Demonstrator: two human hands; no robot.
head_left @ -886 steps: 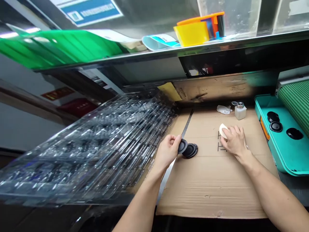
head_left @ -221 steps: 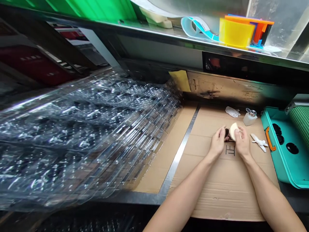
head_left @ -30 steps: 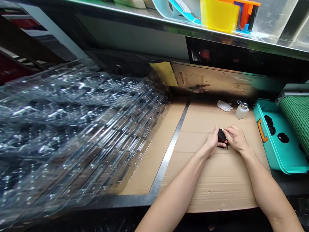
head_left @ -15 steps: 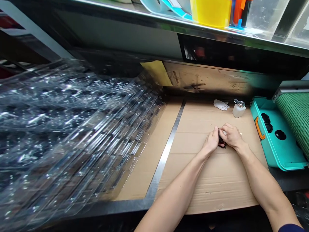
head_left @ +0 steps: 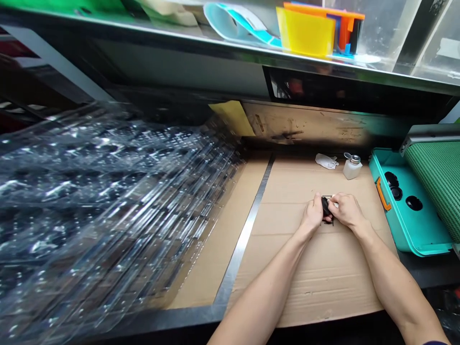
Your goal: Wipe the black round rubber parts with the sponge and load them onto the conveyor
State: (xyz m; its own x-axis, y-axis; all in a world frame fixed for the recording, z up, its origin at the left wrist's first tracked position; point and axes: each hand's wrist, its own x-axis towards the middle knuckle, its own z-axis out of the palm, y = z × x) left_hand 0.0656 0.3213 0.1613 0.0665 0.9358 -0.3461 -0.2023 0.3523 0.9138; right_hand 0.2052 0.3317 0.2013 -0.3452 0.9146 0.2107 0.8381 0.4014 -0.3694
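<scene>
Workpiece, small, black and partly covered by fingers, sits between the two hands over the cardboard sheet; whether it touches the sheet cannot be told. The left hand is closed on it, thumb uppermost, apparently to steady it and leave one side facing the other hand. The right hand has its fingers drawn in on a pale scrap at the tips, against or just beside the workpiece; the small grip probably allows fine control.

Beyond the hands, a crumpled white wad and a white bottle with its cap flipped up stand toward the back, likely for easy reach without crowding the hands. To the right, a teal tray holds black discs, its walls perhaps serving to keep them together. A green belt overhangs its far side. Clear trays lie stacked on the left of the surface, seemingly to leave the sheet free. Above runs a shelf with a yellow bin.
</scene>
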